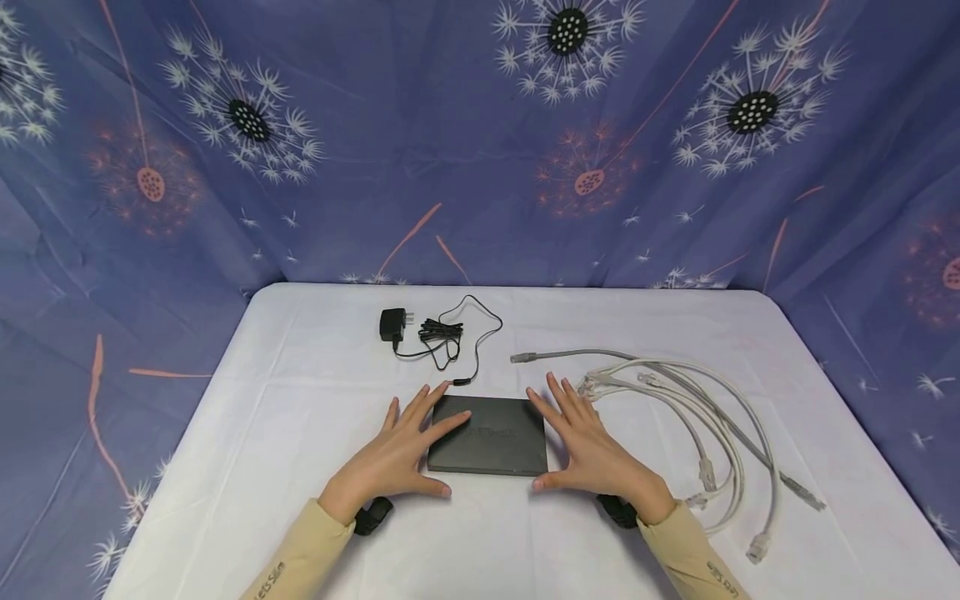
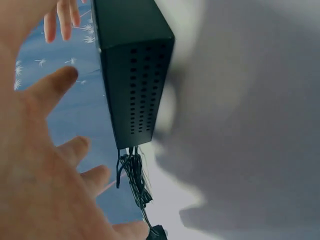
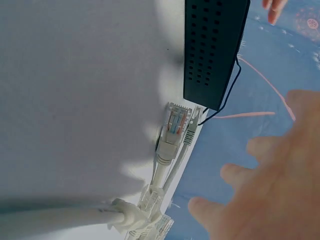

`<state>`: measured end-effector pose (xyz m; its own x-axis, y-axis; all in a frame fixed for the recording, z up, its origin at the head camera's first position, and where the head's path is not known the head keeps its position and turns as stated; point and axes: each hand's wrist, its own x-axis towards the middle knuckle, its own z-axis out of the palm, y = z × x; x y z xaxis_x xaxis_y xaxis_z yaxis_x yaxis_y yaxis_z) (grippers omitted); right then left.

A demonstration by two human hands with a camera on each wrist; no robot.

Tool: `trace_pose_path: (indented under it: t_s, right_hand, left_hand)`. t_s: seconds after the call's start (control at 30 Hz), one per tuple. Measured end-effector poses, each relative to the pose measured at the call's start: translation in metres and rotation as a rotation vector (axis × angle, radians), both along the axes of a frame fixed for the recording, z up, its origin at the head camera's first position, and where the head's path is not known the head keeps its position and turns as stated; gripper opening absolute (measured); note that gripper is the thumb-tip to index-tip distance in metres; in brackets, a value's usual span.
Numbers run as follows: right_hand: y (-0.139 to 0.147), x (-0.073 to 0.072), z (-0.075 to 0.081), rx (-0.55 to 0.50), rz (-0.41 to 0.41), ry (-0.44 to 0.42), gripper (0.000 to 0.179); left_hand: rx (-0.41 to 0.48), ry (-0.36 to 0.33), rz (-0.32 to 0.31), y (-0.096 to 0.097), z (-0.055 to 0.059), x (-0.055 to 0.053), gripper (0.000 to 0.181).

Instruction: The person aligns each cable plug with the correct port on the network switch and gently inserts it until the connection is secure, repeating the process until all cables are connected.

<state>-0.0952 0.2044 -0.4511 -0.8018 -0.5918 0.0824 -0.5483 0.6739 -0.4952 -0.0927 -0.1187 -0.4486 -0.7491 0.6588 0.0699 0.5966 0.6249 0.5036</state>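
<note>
Beyond the far table edge, saw a blue-violet fabric curtain [image 1: 420, 125] printed with white and coral dandelions [image 1: 248, 121]. Nearer, saw a table [image 1: 315, 333] draped in faintly creased white cloth. Around the middle of it, found a flat, rectangular dark-grey box [image 1: 491, 454] lying level, with faint lettering [image 1: 491, 432] on top and rows of small holes [image 2: 142, 90] (plain in both wrist views) along its sides. On the left of that box, noted a left hand [image 1: 390, 454] with straight, widely spread fingers, partly overlapping the box in the head view; on the right, a right hand [image 1: 588, 450] spread likewise at the opposite edge. Could not tell about contact between fingertips and box. Noted also beige sleeves [image 1: 303, 546] and black wrist devices [image 1: 372, 517]. On the far side, left of centre, saw a black plastic power adapter [image 1: 392, 324] with a bundled thin black cord [image 1: 441, 331] and a slim barrel plug [image 1: 462, 382] just beyond the box. To the right, saw loosely looped whitish network cables [image 1: 739, 479] with clear plastic plugs [image 3: 176, 122], plus a darker grey cable [image 1: 577, 353] stretching from far left to near right among them.
</note>
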Motion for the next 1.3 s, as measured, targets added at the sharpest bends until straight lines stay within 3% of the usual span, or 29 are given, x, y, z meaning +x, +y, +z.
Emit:
trace_pose_path:
  t_s: [0.27,0.67,0.93,1.3]
  right_hand:
    - [-0.001,0.001,-0.003,0.039,0.004,-0.005,0.118]
    - [-0.001,0.000,-0.008,0.096,-0.007,0.005,0.114]
    - [-0.002,-0.002,-0.012,0.088,0.000,0.034,0.107]
    - [-0.004,-0.006,-0.015,0.029,0.027,0.054,0.106]
  left_hand:
    - [-0.042,-0.043,-0.004,-0.003,-0.002,-0.002,0.100]
    - [-0.032,-0.070,0.011,-0.004,-0.004,-0.007,0.099]
    - [-0.021,-0.069,0.037,-0.005,-0.009,-0.011,0.094]
    - [0.024,-0.018,0.053,-0.002,-0.014,-0.013,0.088]
